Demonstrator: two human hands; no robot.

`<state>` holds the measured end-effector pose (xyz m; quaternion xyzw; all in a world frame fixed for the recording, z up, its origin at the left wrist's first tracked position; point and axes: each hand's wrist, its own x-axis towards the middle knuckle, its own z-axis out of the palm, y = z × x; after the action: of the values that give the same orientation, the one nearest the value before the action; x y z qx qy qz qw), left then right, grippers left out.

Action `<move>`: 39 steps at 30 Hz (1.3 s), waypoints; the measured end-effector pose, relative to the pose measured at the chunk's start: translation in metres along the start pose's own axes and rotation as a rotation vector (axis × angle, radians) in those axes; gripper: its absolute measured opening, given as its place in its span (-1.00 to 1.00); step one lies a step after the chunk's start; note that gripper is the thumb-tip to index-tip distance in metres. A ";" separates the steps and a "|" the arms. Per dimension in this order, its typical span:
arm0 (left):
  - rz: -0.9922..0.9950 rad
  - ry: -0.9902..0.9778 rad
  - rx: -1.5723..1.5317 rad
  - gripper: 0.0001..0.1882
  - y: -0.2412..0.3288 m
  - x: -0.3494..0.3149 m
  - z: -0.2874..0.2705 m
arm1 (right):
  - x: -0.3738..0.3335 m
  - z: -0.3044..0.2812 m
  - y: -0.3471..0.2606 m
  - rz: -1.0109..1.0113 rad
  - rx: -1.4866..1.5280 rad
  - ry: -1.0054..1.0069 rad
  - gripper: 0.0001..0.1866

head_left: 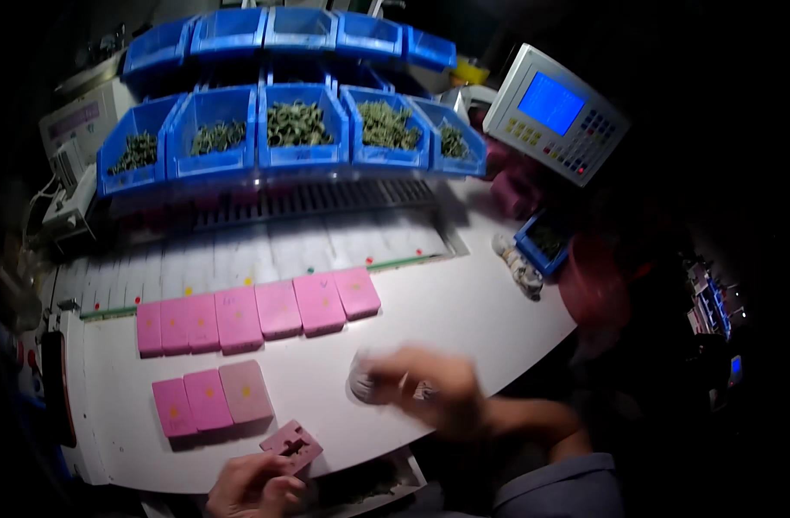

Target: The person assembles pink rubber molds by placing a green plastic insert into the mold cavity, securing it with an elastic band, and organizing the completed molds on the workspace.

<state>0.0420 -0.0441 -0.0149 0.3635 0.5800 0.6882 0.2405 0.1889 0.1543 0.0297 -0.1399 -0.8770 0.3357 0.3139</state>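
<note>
At the table's near edge my left hand (255,485) grips a small pink block with cut-out slots (293,442) between thumb and fingers. My right hand (436,387) is over the white table (326,423), smeared by motion. Its fingertips are at a round, pale grey object (360,382); I cannot make out whether they hold it or only pass over it. Left of my right hand lies a short row of three pink blocks (208,399), each with a yellow mark. Behind it stretches a longer row of several pink blocks (237,318).
Blue bins (304,154) of small grey-green parts stand in tiers at the back. A control panel with a blue screen (552,102) is at the back right. A small blue bin (543,242) and crumpled pale cloth (518,269) lie right. Below the near edge is an open drawer (404,496).
</note>
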 end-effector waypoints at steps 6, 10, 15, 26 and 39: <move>-0.030 -0.232 0.109 -0.14 -0.028 0.015 -0.019 | 0.128 -0.123 0.106 0.148 -0.349 0.494 -0.74; 0.067 -0.384 0.495 -0.21 -0.042 0.030 -0.018 | 0.167 -0.175 0.172 0.138 -0.350 0.566 -0.63; 0.147 -0.381 0.443 -0.39 -0.067 0.029 -0.026 | 0.134 -0.130 0.148 0.220 -0.112 0.487 -0.70; -0.051 -0.146 0.156 -0.53 -0.046 0.017 -0.002 | 0.008 0.028 -0.041 -0.720 -0.496 -0.411 -0.40; -1.175 -0.123 -2.276 -0.30 -0.122 -0.054 0.024 | 0.005 0.035 -0.052 -0.529 0.110 -0.462 -0.54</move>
<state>0.0835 -0.0441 -0.1438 -0.3243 -0.2718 0.5670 0.7067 0.1608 0.1006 0.0473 0.1889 -0.9113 0.3122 0.1906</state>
